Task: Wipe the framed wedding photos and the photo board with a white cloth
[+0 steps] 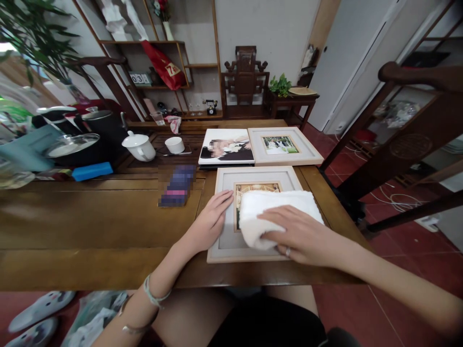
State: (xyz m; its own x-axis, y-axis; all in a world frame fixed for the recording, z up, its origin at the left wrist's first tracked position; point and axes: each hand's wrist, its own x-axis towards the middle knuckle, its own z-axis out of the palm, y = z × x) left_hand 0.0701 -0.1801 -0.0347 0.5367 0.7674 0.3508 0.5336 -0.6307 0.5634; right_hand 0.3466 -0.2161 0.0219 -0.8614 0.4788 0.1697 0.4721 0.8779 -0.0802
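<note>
A pale wooden picture frame (227, 245) lies flat on the dark wooden table (90, 221) in front of me. My left hand (211, 219) rests flat on the frame's left border, fingers stretched out. A folded white towel (275, 205) covers most of the frame's glass, and my right hand (298, 233) presses down on the towel's near edge with fingers curled over it. Behind this frame lie a second pale frame (287, 147) holding a small photo and, left of it, an unframed canvas photo (226, 146).
A blurred purple packet (178, 185) lies left of the frame. Farther back stand a white teapot (139, 146), a white cup (175, 144), a blue block (92, 170) and black pots (97, 127). A carved chair back (412, 144) rises at right. Slippers (36, 313) lie on the floor.
</note>
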